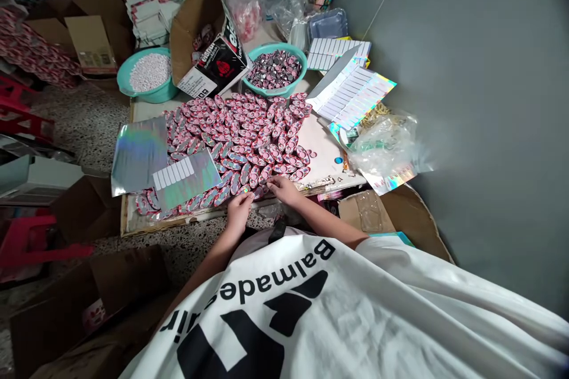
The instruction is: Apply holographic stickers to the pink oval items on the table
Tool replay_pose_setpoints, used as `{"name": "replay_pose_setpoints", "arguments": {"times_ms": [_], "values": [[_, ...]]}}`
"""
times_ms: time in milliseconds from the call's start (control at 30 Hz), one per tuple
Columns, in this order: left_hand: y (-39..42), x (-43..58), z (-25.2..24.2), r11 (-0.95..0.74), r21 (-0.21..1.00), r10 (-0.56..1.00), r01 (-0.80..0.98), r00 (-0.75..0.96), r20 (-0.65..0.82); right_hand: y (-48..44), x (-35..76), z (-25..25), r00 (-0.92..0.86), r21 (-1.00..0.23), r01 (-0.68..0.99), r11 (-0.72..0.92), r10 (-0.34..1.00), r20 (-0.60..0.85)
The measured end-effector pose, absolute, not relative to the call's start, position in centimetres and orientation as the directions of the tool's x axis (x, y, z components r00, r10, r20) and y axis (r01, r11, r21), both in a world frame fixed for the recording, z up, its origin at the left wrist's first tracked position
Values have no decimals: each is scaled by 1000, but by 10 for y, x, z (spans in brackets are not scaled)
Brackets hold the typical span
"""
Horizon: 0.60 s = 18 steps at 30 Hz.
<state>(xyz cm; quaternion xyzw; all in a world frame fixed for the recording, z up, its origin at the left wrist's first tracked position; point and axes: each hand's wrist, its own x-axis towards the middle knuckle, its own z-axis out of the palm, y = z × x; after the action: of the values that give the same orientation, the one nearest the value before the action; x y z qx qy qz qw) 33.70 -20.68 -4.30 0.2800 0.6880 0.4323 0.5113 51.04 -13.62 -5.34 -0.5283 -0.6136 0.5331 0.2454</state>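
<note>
Many small pink-and-red oval pieces (240,130) with round pink or grey centres cover the table top. At its near edge, my left hand (239,211) is closed, thumb and fingers pinched on a tiny shiny bit that is too small to make out. Close beside it, my right hand (284,190) is closed with its fingertips on one oval piece, partly hidden between the hands. A shiny holographic sheet with white labels (186,179) lies on the pieces to the left, overlapping a plain silvery sheet (138,157).
Behind the pieces stand a teal bowl of round metal-and-pink discs (275,71), an open carton (213,41) and a teal basin of white beads (150,71). Label sheets (355,95) and a clear plastic bag (386,142) lie at right, near a grey wall (480,100).
</note>
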Motion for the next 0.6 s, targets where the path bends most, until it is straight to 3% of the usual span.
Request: {"name": "replay_pose_setpoints", "arguments": {"times_ms": [167, 267, 400, 600], "values": [[-203, 339, -28, 387, 922, 894, -17, -235, -380, -138, 511, -54, -336, -943, 290, -165, 905, -262], [-204, 337, -19, 361, 933, 921, -11, -154, -358, -137, 510, -49, -392, -923, 116, -367, 837, -382], [-207, 331, -14, 346, 937, 934, -49, -83, -349, -136, 509, -42, -507, -769, -127, -627, 707, -493], [-205, 324, -20, 358, 931, 924, -64, -119, -364, -139, 504, -45, -416, -747, -222, -627, 754, -509]]}}
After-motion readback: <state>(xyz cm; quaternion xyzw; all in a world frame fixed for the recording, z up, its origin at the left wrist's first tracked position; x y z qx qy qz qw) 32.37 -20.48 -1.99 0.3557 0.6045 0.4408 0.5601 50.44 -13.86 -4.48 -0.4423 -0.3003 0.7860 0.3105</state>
